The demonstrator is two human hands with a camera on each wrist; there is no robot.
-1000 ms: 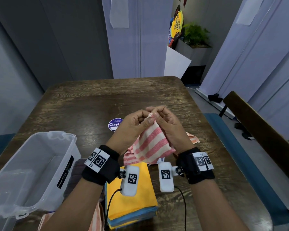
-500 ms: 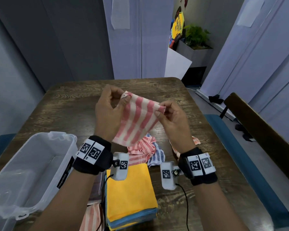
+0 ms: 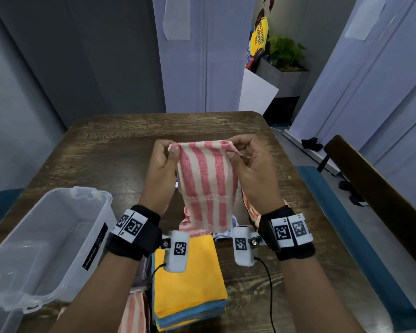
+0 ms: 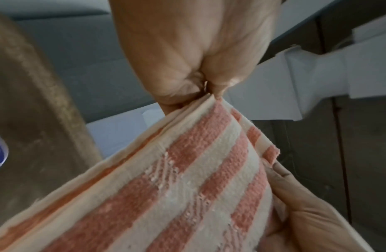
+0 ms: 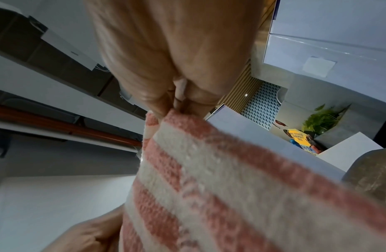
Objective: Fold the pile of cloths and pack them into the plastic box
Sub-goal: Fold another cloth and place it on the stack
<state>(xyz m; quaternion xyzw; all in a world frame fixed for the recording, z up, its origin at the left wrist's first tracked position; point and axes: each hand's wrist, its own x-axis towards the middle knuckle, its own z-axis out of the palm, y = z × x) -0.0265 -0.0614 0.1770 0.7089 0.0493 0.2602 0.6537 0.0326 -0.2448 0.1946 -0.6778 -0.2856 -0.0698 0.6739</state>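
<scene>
Striped cloth (image 3: pixel 205 186), status?
— Left hand (image 3: pixel 162 169) and right hand (image 3: pixel 251 169) each pinch a top corner; it hangs above wooden table (image 3: pixel 120 145).
— Handling?
— Looks light, limp, terry-soft. Corners are the best grip. Plastic box (image 3: pixel 65 236) sits left.

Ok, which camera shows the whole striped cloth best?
Head view: the striped cloth hangs full length from the left hand and right hand. Each wrist view shows only one pinched corner, close up.
</scene>
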